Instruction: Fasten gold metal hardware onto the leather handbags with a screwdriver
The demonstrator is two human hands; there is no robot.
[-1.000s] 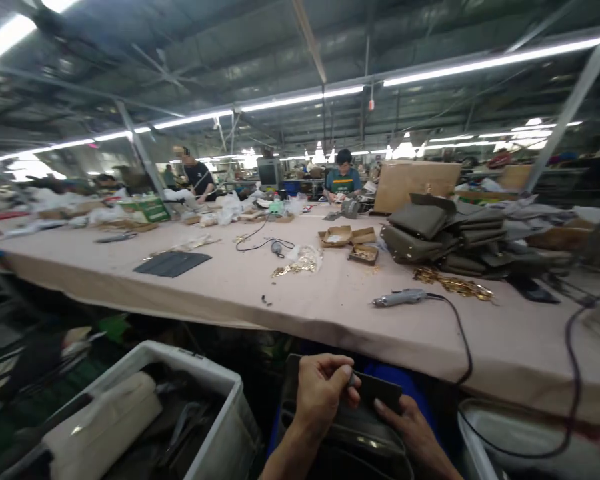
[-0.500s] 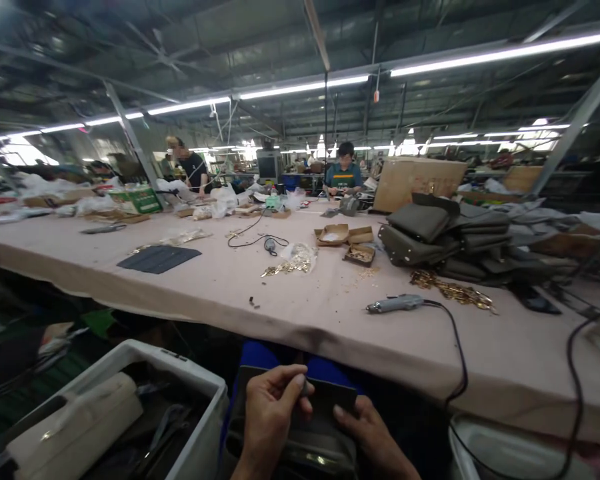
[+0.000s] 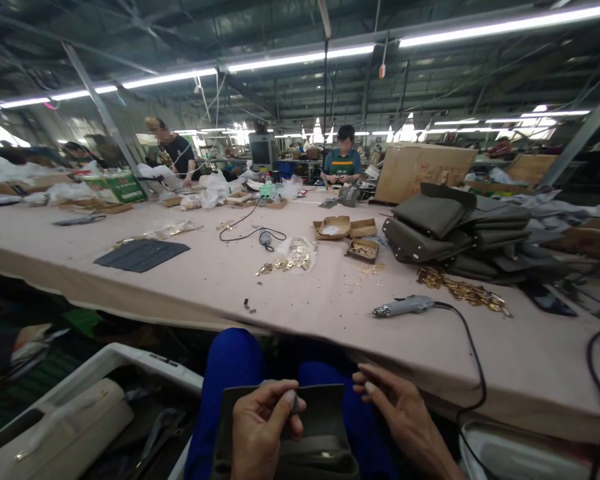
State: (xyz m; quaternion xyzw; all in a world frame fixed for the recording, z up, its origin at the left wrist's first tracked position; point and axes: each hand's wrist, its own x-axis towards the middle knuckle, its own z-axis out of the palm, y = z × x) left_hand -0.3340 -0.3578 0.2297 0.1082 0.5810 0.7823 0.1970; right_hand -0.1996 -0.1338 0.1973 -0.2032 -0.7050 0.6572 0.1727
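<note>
Gripping olive bag [image 3: 300,427] on lap w/ left hand [image 3: 257,427], fingers curled shut on flap; right hand [image 3: 405,417] open, empty, just beside it, below worktop [image 3: 280,293].

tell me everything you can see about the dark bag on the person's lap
The bag is a dark olive-grey piece, leather-like, lying on the lap over blue trousers, below the table edge. A flat flap stands up at its far side; a small metal fitting glints near its lower front. The left hand grips its upper left edge, thumb and fingers pinching there. The right hand hovers open just right of it, not touching. Its lower part runs out of the picture.
</note>
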